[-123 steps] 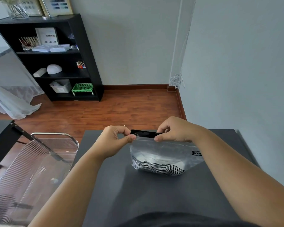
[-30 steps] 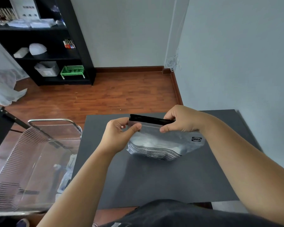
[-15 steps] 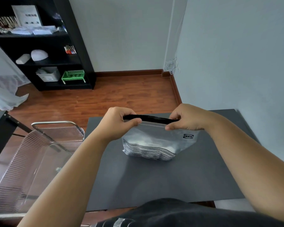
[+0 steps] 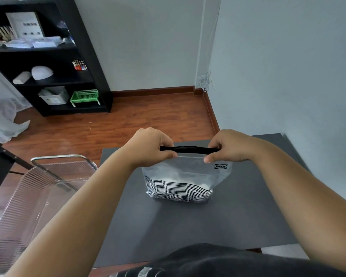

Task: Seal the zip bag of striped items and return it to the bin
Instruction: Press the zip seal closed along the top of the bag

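Note:
A clear zip bag (image 4: 185,172) with a black zip strip stands upright on the dark grey table (image 4: 188,222). Black-and-white striped items fill its lower part. My left hand (image 4: 150,148) pinches the left end of the black strip. My right hand (image 4: 228,145) pinches the strip's right end. The strip is stretched straight between both hands. A clear ribbed plastic bin (image 4: 28,206) with a metal handle sits left of the table, lower than the tabletop.
A black shelf unit (image 4: 54,56) with a green basket and small items stands at the back left on the wooden floor. A grey wall runs close along the table's right side. My dark shirt fills the bottom edge.
My left hand moved from a loose pinch at the bag's left corner to a firm grip on the strip. Both hands pulled apart, and the strip now runs straight between them.

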A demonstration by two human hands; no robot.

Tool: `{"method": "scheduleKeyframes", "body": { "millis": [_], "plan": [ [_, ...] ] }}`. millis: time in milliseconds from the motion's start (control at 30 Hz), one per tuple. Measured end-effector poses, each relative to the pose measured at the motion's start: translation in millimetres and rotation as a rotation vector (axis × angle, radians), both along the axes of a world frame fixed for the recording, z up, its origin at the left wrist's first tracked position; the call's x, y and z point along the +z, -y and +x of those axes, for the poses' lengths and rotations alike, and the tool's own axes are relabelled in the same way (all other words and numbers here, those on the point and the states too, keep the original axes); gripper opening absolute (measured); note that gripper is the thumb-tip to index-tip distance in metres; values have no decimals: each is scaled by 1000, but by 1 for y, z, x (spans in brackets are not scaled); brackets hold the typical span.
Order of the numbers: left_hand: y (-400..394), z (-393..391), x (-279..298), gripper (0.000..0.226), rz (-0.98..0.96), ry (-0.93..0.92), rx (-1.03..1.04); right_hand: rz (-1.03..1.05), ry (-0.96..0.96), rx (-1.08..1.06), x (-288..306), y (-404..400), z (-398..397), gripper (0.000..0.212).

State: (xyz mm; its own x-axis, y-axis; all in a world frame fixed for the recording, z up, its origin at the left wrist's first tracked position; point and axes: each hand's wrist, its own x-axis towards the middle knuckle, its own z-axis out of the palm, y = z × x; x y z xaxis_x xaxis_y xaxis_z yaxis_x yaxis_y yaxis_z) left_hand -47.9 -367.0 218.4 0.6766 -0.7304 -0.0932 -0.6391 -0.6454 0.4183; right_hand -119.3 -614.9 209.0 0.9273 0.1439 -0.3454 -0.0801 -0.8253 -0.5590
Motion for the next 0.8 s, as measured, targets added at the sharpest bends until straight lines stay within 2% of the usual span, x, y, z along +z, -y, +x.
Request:
{"method": "scheduleKeyframes", "body": {
  "millis": [167, 333, 467, 567, 700, 800],
  "plan": [
    [3, 1, 0, 19, 43, -89, -12, 28, 26, 28, -6, 8, -6, 26],
    [22, 0, 3, 23, 148, -23, -102, 53, 17, 27, -4, 9, -6, 24],
    [28, 0, 0, 19, 84, -9, -136, 80, -5, -15, 3, 7, -7, 18],
    [30, 2, -2, 20, 66, -34, -137, 56, 48, -13, 4, -1, -5, 16],
    [33, 3, -4, 15, 92, -122, -132, -32, 146, 10, 4, -11, -3, 14],
    [32, 2, -1, 12, -21, -196, -123, 26, 123, 9, 6, -10, -7, 17]
  ]
}}
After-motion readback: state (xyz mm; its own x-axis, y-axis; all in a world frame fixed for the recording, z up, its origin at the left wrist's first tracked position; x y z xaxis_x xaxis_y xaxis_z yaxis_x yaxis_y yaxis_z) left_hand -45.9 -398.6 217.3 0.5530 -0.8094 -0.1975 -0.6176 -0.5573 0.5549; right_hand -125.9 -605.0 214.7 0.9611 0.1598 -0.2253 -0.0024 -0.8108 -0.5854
